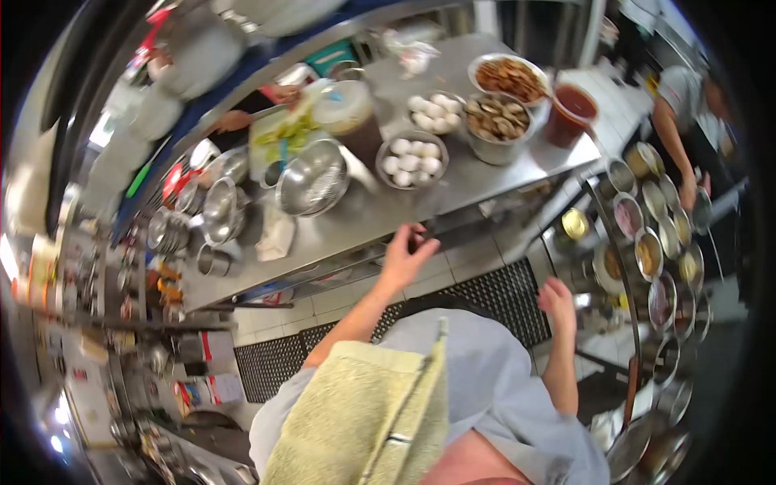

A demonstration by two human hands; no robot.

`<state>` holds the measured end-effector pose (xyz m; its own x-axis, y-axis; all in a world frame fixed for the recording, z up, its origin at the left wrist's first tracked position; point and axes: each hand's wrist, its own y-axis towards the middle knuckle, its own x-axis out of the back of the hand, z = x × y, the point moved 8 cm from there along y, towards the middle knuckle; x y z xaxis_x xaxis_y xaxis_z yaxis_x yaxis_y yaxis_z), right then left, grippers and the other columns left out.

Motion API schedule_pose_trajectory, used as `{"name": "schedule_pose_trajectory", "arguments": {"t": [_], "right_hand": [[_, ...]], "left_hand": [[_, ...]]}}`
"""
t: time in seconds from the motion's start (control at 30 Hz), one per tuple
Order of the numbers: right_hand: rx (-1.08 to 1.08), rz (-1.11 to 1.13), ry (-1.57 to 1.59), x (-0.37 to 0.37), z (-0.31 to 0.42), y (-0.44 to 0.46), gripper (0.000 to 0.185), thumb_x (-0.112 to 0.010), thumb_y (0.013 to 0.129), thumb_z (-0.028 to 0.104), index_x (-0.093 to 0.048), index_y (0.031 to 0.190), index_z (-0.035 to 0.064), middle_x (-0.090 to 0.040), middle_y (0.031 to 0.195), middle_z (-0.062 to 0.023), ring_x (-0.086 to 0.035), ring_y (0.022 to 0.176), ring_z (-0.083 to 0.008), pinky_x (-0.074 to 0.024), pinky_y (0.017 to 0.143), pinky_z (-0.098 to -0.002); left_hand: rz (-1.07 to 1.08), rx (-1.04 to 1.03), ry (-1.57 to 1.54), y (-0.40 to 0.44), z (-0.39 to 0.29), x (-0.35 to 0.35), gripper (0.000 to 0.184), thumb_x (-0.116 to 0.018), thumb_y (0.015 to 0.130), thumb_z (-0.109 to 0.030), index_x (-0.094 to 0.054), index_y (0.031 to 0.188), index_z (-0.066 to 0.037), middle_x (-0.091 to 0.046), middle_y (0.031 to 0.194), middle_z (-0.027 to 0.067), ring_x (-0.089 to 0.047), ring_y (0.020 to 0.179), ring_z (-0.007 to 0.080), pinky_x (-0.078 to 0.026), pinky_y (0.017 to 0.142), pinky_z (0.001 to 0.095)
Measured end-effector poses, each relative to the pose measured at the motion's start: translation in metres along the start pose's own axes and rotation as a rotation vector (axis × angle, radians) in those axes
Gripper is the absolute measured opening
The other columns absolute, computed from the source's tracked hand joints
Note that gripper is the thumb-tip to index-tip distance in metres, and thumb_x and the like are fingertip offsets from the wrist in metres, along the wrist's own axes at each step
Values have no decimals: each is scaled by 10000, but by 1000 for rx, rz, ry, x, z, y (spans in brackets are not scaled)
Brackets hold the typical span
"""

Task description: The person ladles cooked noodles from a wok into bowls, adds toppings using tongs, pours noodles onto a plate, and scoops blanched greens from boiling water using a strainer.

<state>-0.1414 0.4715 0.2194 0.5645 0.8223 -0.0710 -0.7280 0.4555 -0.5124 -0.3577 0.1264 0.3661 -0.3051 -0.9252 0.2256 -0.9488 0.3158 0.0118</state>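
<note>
My left hand [406, 255] reaches to the front edge of the steel table [356, 230]. Its fingers are bent but apart, with a dark patch between them; I see nothing held. Out to my right, over the floor, is my right hand [556, 297], fingers loosely curled and apart, holding nothing I can see. Beyond my left hand stand a metal bowl of eggs [412, 162] and a second egg bowl [436, 111]. A pot of sliced brown food [498, 121], a white bowl of brown strips [509, 79] and a tub of red liquid [571, 115] stand farther right.
A large steel bowl [313, 178], a lidded container [347, 109] and a white cloth [276, 234] occupy the table's left. Across it, another person's hand [234, 121] shows. At right, a person [683, 121] reaches over several food pans [649, 250]. Black mats [505, 295] cover the floor.
</note>
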Motion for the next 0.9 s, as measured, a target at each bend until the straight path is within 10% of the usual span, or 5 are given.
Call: {"name": "schedule_pose_trajectory", "arguments": {"t": [0.17, 0.43, 0.63, 0.8, 0.9], "right_hand": [[133, 222, -177, -106, 66, -4, 418, -597, 883, 151, -503, 1264, 9, -622, 897, -61, -601, 734, -110, -497, 601, -241], [808, 128, -214, -159, 116, -99, 573, -677, 835, 194, -400, 1309, 29, -579, 1080, -126, -582, 947, -211, -475, 858, -337], [758, -742, 499, 78, 59, -200, 460, -582, 929, 240, -386, 1292, 38, -603, 849, -79, -608, 779, -161, -511, 704, -313], [281, -1743, -557, 385, 43, -350, 360, -564, 892, 277, -610, 1114, -2, -660, 1008, -184, -642, 898, -320, -493, 789, -407], [-320, -1576, -683, 511, 14, -371, 433, -563, 871, 349, -604, 1127, 3, -640, 1027, -247, -610, 987, -395, -474, 846, -429]], "left_hand": [[76, 155, -1, 11, -7, -20, 382, -738, 816, -257, -483, 1023, -62, -483, 724, -29, -449, 510, 58, -378, 440, 222], [881, 55, -293, -14, -29, -174, 590, -608, 909, -146, -321, 1394, 27, -433, 1348, 123, -451, 1231, 200, -385, 1029, 352], [1698, -362, 44, -116, -108, -326, 804, -719, 816, -149, -245, 1458, -52, -415, 1395, 177, -450, 1258, 259, -416, 1000, 391], [1778, 104, 158, -109, -41, -390, 598, -680, 861, -167, -393, 1369, -37, -547, 1244, 151, -571, 1080, 202, -483, 907, 333], [1595, -71, 305, -64, -50, -405, 434, -633, 889, -127, -486, 1284, -22, -604, 1131, 101, -590, 996, 150, -501, 845, 291]]}}
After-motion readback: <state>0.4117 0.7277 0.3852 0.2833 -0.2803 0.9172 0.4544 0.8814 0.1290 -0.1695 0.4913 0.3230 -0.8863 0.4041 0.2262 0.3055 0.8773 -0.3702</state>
